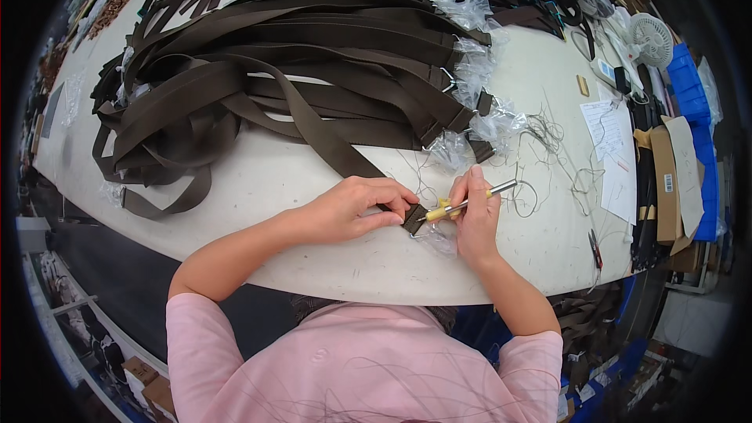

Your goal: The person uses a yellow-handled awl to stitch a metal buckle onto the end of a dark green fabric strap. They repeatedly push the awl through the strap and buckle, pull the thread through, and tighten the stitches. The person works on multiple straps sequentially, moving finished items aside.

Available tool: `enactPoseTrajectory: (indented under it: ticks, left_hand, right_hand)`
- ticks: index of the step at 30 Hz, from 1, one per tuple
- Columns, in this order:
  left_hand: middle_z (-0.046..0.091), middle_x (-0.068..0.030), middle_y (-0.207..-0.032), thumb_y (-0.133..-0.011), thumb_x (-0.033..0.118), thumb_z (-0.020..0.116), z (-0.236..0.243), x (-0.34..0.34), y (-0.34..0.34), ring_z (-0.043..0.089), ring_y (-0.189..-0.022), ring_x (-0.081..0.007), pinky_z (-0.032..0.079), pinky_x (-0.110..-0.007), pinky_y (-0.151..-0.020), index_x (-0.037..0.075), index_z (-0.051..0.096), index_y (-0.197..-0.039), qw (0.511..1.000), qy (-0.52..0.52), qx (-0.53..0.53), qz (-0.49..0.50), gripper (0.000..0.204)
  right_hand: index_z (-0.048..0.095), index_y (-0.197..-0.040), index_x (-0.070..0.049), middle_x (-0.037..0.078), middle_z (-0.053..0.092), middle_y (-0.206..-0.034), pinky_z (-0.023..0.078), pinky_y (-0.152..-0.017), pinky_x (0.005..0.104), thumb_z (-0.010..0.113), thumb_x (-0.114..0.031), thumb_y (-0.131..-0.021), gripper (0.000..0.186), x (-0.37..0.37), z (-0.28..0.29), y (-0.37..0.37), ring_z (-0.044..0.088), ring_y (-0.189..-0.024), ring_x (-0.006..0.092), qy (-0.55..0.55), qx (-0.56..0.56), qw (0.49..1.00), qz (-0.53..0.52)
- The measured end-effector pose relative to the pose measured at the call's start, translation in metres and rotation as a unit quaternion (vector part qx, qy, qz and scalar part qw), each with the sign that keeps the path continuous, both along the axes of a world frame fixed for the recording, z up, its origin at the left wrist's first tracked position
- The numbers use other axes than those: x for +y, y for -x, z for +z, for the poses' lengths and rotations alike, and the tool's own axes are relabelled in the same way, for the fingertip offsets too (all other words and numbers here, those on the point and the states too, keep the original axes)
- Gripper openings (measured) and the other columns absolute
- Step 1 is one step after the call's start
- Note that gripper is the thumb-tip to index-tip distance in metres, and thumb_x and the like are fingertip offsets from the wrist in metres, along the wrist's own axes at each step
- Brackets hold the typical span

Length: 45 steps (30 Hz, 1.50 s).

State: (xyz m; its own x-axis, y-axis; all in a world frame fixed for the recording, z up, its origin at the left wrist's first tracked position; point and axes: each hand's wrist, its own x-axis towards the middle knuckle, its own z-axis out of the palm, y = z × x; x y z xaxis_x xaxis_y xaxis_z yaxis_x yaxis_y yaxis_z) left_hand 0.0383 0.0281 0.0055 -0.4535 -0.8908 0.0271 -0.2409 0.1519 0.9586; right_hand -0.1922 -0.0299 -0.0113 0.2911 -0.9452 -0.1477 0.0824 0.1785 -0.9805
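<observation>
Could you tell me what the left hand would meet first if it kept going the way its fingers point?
The left hand points rightward along the table edge. Its fingertips already press the dark strap end, so next would likely come the yellow-handled tool held in the right hand, though depth is hard to judge.

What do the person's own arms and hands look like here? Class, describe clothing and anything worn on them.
Both arms are bare from short pink sleeves down. The left hand and right hand are ungloved, with no watch, bracelet or ring visible. The top is plain pink, without markings.
</observation>
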Motion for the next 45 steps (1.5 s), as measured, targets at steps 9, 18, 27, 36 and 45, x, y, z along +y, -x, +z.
enactPoseTrajectory:
  ticks: [9, 18, 27, 36, 45]
  left_hand:
    - [0.069, -0.016, -0.129, -0.093, 0.006, 0.065, 0.005, -0.001, -0.001, 0.073, -0.097, -0.0278, 0.056, -0.035, -0.087, -0.002, 0.065, -0.097, 1.0, -0.013, -0.01, 0.004, 0.009]
    - [0.073, -0.0207, -0.112, -0.093, 0.008, 0.066, 0.008, -0.002, 0.004, 0.071, -0.108, -0.032, 0.056, -0.038, -0.084, -0.001, 0.066, -0.092, 0.999, 0.002, -0.019, 0.026, 0.009]
    - [0.071, -0.0208, -0.12, -0.094, 0.01, 0.066, 0.012, -0.004, 0.006, 0.069, -0.109, -0.0323, 0.054, -0.037, -0.09, -0.001, 0.067, -0.091, 0.998, -0.061, -0.014, 0.027, 0.011]
    - [0.06, -0.0086, -0.137, -0.087, 0.01, 0.074, -0.009, 0.0, 0.004, 0.058, -0.115, -0.029, 0.047, -0.039, -0.101, 0.008, 0.069, -0.114, 0.977, 0.17, -0.121, 0.038, 0.027]
    - [0.061, -0.0046, -0.135, -0.084, 0.01, 0.075, -0.02, -0.004, 0.009, 0.056, -0.11, -0.0277, 0.046, -0.041, -0.099, 0.012, 0.069, -0.123, 0.961, 0.221, -0.156, 0.066, 0.039]
  right_hand:
    - [0.058, -0.07, -0.003, 0.003, 0.056, -0.059, 0.039, -0.048, 0.0214, 0.043, -0.035, -0.111, 0.053, 0.005, 0.008, -0.002, 0.056, -0.05, 0.0085, 0.03, 0.06, 0.995, 0.08]
    - [0.059, -0.071, -0.004, 0.003, 0.059, -0.06, 0.04, -0.05, 0.0214, 0.043, -0.034, -0.111, 0.052, 0.006, 0.005, -0.002, 0.058, -0.052, 0.008, 0.018, 0.065, 0.993, 0.092]
    - [0.057, -0.07, -0.005, 0.001, 0.056, -0.06, 0.041, -0.049, 0.0221, 0.042, -0.033, -0.111, 0.052, 0.007, 0.008, -0.004, 0.054, -0.051, 0.0074, 0.025, 0.061, 0.994, 0.083]
    - [0.042, -0.07, -0.01, 0.0, 0.035, -0.061, 0.045, -0.044, 0.028, 0.038, -0.031, -0.111, 0.047, -0.009, 0.019, 0.008, 0.037, -0.047, 0.0099, 0.049, -0.072, 0.993, -0.083]
    - [0.05, -0.065, -0.006, 0.0, 0.044, -0.057, 0.036, -0.044, 0.0227, 0.041, -0.035, -0.111, 0.055, 0.001, 0.011, 0.0, 0.038, -0.048, 0.0053, 0.054, 0.09, 0.994, 0.013]
